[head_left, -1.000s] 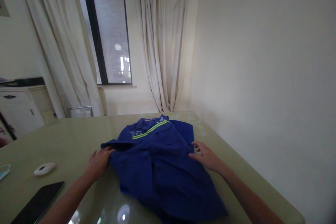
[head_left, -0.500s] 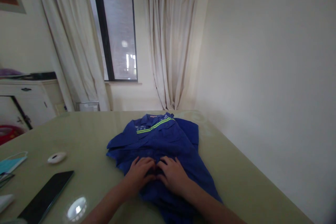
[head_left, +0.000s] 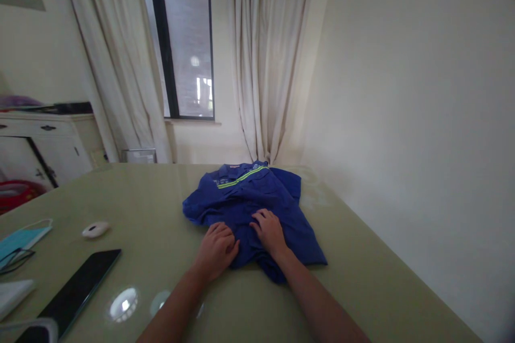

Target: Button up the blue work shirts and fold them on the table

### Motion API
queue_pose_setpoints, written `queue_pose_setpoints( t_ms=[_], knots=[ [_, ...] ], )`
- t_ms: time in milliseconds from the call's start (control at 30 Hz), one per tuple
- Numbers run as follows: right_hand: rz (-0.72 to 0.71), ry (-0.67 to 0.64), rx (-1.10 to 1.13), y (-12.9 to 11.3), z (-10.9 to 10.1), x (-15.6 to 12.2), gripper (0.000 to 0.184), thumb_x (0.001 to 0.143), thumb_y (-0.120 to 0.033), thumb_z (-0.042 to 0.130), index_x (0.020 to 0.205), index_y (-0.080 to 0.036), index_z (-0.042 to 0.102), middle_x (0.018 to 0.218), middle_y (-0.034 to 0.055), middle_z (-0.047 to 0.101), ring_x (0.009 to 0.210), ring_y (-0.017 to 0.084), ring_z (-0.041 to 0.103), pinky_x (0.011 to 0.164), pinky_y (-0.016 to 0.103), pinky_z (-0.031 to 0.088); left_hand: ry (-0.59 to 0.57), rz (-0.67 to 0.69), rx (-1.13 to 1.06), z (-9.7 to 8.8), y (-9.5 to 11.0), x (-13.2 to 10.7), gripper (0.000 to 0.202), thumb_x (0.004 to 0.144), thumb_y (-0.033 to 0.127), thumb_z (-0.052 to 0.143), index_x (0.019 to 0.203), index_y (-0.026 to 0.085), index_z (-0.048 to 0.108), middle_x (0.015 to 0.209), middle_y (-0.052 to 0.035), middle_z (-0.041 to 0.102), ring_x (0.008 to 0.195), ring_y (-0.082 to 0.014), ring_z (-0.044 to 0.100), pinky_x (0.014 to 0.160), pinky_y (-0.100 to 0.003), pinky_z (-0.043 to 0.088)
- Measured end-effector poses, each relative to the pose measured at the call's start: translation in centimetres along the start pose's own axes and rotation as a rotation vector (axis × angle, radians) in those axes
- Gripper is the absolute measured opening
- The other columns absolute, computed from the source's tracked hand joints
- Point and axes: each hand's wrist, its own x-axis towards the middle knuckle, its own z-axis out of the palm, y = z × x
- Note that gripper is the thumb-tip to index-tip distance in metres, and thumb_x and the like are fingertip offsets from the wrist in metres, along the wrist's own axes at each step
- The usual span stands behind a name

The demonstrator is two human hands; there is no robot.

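Note:
A blue work jacket point(head_left: 277, 193) with a yellow-green stripe across its chest lies front up on the table, its collar at the far end. Its left side and lower part are bunched in folds. My left hand point(head_left: 218, 251) is closed at the jacket's near left edge, with cloth under its curled fingers. Farther in, my right hand point(head_left: 269, 231) rests on the middle of the jacket, its fingers bent into the cloth and the thumb a little apart from them. The fingertips of both hands are partly hidden.
The greenish table point(head_left: 145, 198) carries a black phone point(head_left: 76, 292), a white oval gadget point(head_left: 95, 229), a blue face mask point(head_left: 22, 242) and a white box point(head_left: 14, 296) on the left. A wall point(head_left: 406, 118) runs along the right; curtains point(head_left: 261, 59) hang beyond the far edge.
The jacket's lower part has moved up and away from me, baring table in front. My hands, close together before, are now farther apart and farther forward, the right one ahead of the left.

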Motion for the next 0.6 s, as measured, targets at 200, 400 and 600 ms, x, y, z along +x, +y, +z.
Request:
queue_pose_setpoints(
  t_ms=[200, 400, 600],
  knots=[
    [-0.172, -0.044, 0.27, -0.6, -1.5, -3.0, 0.024, 0.099, -0.042, 0.057, 0.104, -0.021, 0.069, 0.102, 0.0057, 0.07, 0.099, 0.021, 0.063, 0.09, 0.03, 0.048, -0.194, -0.112, -0.026, 0.1, 1.1, 0.3, 0.03, 0.1, 0.036, 0.049, 0.122, 0.029, 0.068, 0.106, -0.0043, 0.072, 0.097, -0.0219, 0.065, 0.088, -0.038, 0.04],
    [-0.171, -0.203, 0.225, -0.9, -3.3, -4.9, 0.047, 0.078, -0.04, 0.077, 0.12, -0.021, 0.068, 0.117, 0.0078, 0.07, 0.11, 0.026, 0.062, 0.099, 0.034, 0.047, -0.34, -0.112, 0.079, 1.1, 2.0, 0.1, 0.052, 0.1, 0.019, 0.034, 0.147, 0.036, 0.05, 0.122, -0.009, 0.066, 0.104, -0.0231, 0.065, 0.09, -0.038, 0.04],
    [-0.185, -0.207, 0.254, -0.8, -4.0, -4.8, 0.043, 0.085, -0.036, 0.066, 0.125, -0.02, 0.067, 0.123, 0.0092, 0.071, 0.114, 0.026, 0.064, 0.103, 0.035, 0.045, -0.354, -0.221, 0.083, 1.0, 2.8, 1.7, 0.034, 0.1, 0.029, 0.039, 0.125, 0.03, 0.062, 0.113, -0.0066, 0.072, 0.104, -0.0241, 0.068, 0.086, -0.035, 0.045]
  ],
)
